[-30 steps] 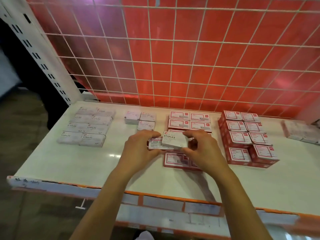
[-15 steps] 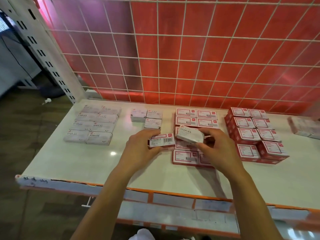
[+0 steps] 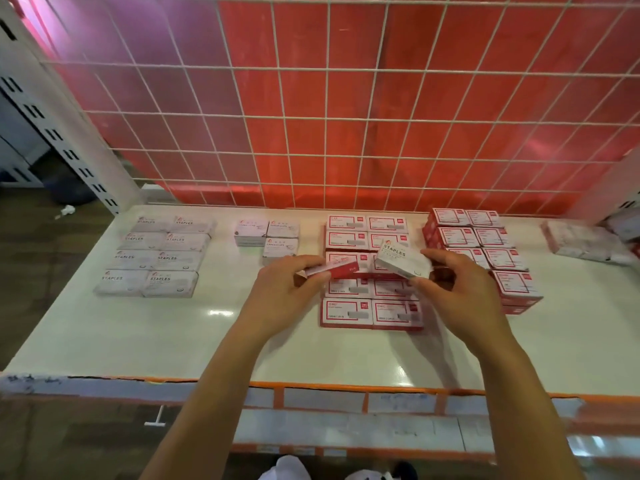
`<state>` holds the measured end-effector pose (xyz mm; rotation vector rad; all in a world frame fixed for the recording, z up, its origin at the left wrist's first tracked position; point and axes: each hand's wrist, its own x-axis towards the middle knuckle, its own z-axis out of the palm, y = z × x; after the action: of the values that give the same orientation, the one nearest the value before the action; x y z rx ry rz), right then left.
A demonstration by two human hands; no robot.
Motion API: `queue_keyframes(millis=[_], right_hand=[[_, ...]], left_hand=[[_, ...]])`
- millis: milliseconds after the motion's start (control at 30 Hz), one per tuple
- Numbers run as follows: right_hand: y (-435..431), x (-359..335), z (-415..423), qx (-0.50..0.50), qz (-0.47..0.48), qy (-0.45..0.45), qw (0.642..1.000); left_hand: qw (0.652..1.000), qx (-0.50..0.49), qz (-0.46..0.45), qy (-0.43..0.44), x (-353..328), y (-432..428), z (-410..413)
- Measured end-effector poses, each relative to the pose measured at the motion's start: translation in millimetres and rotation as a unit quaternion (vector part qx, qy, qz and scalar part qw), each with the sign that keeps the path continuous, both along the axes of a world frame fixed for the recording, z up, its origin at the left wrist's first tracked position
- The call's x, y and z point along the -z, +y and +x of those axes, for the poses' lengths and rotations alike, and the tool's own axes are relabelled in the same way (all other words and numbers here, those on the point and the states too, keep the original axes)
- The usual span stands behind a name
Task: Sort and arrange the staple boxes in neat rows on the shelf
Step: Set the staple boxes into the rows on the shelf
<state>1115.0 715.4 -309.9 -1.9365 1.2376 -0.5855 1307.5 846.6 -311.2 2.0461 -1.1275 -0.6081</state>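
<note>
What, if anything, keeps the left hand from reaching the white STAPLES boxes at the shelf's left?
Likely yes: bare shelf lies between the left hand and those white STAPLES boxes, but its fingers hold a red-and-white box.

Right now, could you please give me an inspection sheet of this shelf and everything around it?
Surface: white shelf, glossy, with an orange-edged front lip.
Job's things: white staple boxes in a two-wide block at left; red-and-white boxes in a block at centre; red boxes stacked at right; one white box and one red-and-white box held above the shelf.
Clutter: three paper clip boxes between the left and centre blocks; pale boxes at far right, blurred.
Hands: left hand holds the red-and-white box; right hand holds the white box.
Cables: nothing seen.
Surroundings: wire grid over a red panel behind; white slotted upright at left.
</note>
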Motion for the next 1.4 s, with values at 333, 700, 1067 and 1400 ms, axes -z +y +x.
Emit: queue_keyframes(millis=[333,700,1067,1400], right_hand=[[-7.5,4.3,-13.8,0.011,0.009,-0.007,1.0],[-7.2,5.8,-10.9,-0.004,0.007,0.008,1.0],[-8.4,7.1,-9.2,-0.003,0.013,0.001,1.0],[-8.9,8.7,-9.3,-0.002,0.009,0.004,1.0]], left_hand=[[0.99,-0.026,-0.014,0.138,9.5,-9.5,-4.7],[0.98,0.012,0.039,0.193,15.5,-3.2,5.1],[0.998,-0.017,0.06,0.024,11.0,-6.5,-4.2],[0.998,-0.046,0.04,-0.017,14.1,-10.6,-17.6]])
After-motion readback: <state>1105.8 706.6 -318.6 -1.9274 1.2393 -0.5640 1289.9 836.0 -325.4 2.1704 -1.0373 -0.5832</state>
